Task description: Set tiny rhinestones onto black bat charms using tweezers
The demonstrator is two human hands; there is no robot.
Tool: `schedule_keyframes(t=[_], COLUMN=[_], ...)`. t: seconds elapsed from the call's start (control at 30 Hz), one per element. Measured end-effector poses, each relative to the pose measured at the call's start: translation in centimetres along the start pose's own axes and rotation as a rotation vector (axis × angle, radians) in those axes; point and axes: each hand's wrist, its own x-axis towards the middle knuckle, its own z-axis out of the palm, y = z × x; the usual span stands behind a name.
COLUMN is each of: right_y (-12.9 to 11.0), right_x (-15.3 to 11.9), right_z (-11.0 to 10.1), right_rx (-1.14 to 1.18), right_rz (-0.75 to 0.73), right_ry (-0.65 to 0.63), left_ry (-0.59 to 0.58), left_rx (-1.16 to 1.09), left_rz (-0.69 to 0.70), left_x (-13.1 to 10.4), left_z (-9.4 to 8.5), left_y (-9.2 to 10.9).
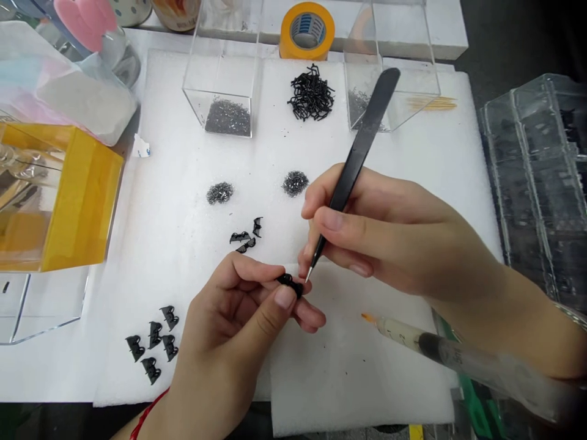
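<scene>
Between thumb and forefinger, my left hand (243, 330) pinches a small black plastic piece (290, 285), partly covered by the fingertips. My right hand (389, 232) grips black tweezers (360, 150) like a pen. Their fine metal tip points down right beside the piece; whether it touches I cannot tell. Several similar black toothed pieces (155, 335) lie left of my left hand, and a few more (245, 238) rest just beyond it. Further back are two small heaps of tiny dark shiny bits, one on the left (220, 192) and one on the right (295, 183).
A syringe (408, 336) with an orange tip lies under my right forearm. Behind are a pile of black bent pins (312, 95), clear boxes (228, 113) holding tiny parts, yellow tape (287, 43) and toothpicks (433, 104). A yellow box (85, 195) stands left, a clear compartment case (527, 165) right.
</scene>
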Motion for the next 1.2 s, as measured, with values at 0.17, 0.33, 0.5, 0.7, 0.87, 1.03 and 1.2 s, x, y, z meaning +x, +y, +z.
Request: schedule_keyframes(t=[0.17, 0.33, 0.5, 0.7, 0.87, 1.03, 1.2], right_y=[-0.07, 0.0, 0.08, 0.09, 0.07, 0.15, 0.08], right_x=[0.3, 0.31, 0.2, 0.28, 0.3, 0.35, 0.41], right_z=[-0.06, -0.3, -0.36, -0.27, -0.34, -0.24, -0.31], right_rx=[-0.018, -0.028, -0.023, 0.014, 0.012, 0.013, 0.035], right_rz=[-0.038, -0.026, -0.022, -0.015, -0.013, -0.011, -0.004], right_ry=[-0.031, -0.055, -0.073, -0.066, -0.087, -0.088, -0.108], left_ry=[0.024, 0.007, -0.051, -0.04, -0.054, -0.054, -0.027], left_rx=[-0.038, -0.069, -0.035, -0.039, -0.034, -0.026, -0.026], left_rz=[-0.022, -0.022, -0.028, -0.043, -0.041, -0.038, -0.026], left_x=[-0.01, 0.04, 0.01, 0.02, 0.04, 0.13, 0.16], left_z=[0.25, 0.05, -0.47, -0.36, -0.36, -0.37, -0.17], left_y=[0.11, 0.17, 0.14, 0.18, 0.16, 0.06, 0.1])
